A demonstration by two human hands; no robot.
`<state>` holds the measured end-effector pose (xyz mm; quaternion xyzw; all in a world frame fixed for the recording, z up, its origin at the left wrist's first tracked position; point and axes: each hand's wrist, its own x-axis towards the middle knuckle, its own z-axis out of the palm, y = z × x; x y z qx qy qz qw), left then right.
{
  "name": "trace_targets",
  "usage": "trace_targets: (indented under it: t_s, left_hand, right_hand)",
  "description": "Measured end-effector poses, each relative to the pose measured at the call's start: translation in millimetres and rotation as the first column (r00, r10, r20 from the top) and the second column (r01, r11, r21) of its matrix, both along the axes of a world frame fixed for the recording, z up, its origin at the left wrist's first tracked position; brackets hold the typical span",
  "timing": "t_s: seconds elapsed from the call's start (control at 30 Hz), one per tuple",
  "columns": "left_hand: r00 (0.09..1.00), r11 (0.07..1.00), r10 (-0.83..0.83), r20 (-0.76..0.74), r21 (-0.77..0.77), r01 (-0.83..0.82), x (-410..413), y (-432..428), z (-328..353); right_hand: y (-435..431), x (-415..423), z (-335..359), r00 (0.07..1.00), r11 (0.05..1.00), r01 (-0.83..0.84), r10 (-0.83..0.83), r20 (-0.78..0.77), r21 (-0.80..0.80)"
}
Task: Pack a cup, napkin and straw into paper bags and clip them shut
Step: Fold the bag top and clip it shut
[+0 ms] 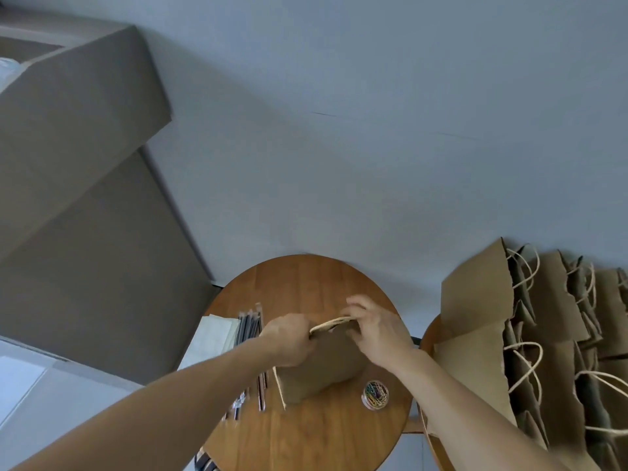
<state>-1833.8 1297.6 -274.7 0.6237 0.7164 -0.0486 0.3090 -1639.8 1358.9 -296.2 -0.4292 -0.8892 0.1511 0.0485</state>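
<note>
Paper bag (323,365): standing on the desk (306,436) between both hands, top edge being pressed flat.
Left hand (289,338): gripping the top edge's left end, fingers curled round it.
Right hand (377,334): pinching the right end.
Clip tub (374,395): sitting just below the right hand, apart from the bag.
Straws (251,324), napkins (214,338): lying left of the left hand, reaching the desk's edge.
Other bags (475,317): standing well right of the right hand.
</note>
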Motion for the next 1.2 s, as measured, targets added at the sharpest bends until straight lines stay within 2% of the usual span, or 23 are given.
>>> trace_targets:
  t_s: [0.1, 0.27, 0.4, 0.5, 0.6, 0.7, 0.77, 0.8, 0.87, 0.97, 1.07, 1.2]
  left_hand:
    - [1.000, 1.000, -0.020, -0.009, 0.006, 0.020, -5, 20, 1]
    - [0.999, 0.999, 0.044, -0.025, 0.011, -0.044, -3, 31, -9]
    - [0.992, 0.988, 0.107, -0.066, 0.118, -0.099, 2, 31, -14]
    - [0.990, 0.962, 0.140, -0.010, 0.238, -0.133, 3, 23, -24]
    - [0.987, 0.944, 0.148, 0.059, 0.288, -0.159, 1, 18, -30]
    - [0.982, 0.945, 0.129, 0.137, 0.283, -0.164, -7, 21, -31]
    - [0.987, 0.956, 0.092, 0.133, 0.265, -0.125, -10, 25, -31]
    - [0.991, 0.961, 0.074, 0.111, 0.259, -0.101, -11, 27, -31]
    - [0.995, 0.963, 0.055, 0.087, 0.260, -0.076, -10, 30, -35]
    - [0.994, 0.957, 0.043, 0.098, 0.282, -0.069, -8, 32, -40]
    - [0.989, 0.948, 0.056, 0.137, 0.303, -0.096, -10, 30, -44]
    - [0.978, 0.942, 0.080, 0.192, 0.306, -0.137, -14, 26, -47]
  right_hand:
    - [6, 4, 0, 0.998, 0.997, 0.060, -0.059, -0.021, 0.054]
    - [4, 7, -8, 0.994, 0.992, 0.101, -0.103, 0.023, 0.074]
    - [9, 8, -14, 0.991, 0.990, 0.129, -0.130, 0.016, 0.064]
    - [12, 10, -15, 0.994, 0.994, 0.108, -0.109, 0.028, 0.034]
    - [15, 17, -13, 0.981, 0.992, 0.126, -0.128, -0.143, -0.021]
    - [16, 33, -18, 0.865, 0.940, 0.342, -0.321, -0.386, -0.016]
    - [15, 47, -30, 0.743, 0.843, 0.522, -0.523, -0.417, -0.127]
    - [13, 54, -40, 0.721, 0.803, 0.560, -0.594, -0.355, -0.206]
    - [6, 65, -66, 0.782, 0.756, 0.544, -0.614, -0.107, -0.364]
    - [-10, 70, -109, 0.885, 0.759, 0.464, -0.422, 0.197, -0.456]
    - [-22, 71, -141, 0.873, 0.751, 0.480, -0.360, 0.328, -0.453]
    - [-29, 71, -164, 0.863, 0.744, 0.486, -0.324, 0.388, -0.459]
